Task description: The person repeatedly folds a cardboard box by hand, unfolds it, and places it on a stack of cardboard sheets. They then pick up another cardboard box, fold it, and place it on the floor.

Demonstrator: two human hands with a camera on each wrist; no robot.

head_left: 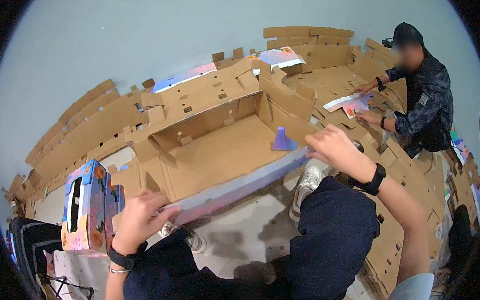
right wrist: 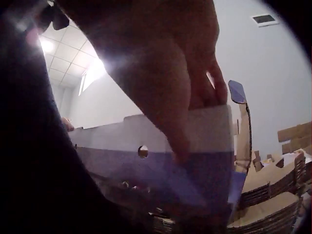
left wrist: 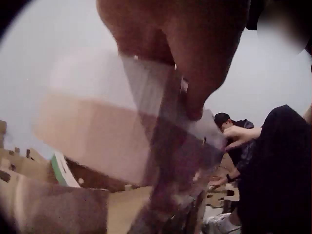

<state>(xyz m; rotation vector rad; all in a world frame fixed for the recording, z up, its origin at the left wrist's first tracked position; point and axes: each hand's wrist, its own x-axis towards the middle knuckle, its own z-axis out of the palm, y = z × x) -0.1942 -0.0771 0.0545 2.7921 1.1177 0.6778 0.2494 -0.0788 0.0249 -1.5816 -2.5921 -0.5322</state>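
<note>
A partly folded cardboard box lies in front of the knees, brown inside, with a blue, purple and pink printed outer face. My left hand pinches its near wall at the left corner. At the right end of the same wall, my right hand grips the top edge. The right wrist view shows the thumb of that hand on the printed face, its fingers over the edge. A purple tab stands up inside the box near the right hand. Blurred printed cardboard fills much of the left wrist view.
A folded printed carton with a dark slot stands at the left. Stacks of flat cardboard line the wall and the right side. At the right, another person crouches, handling a printed sheet. Sneakers stand below the box.
</note>
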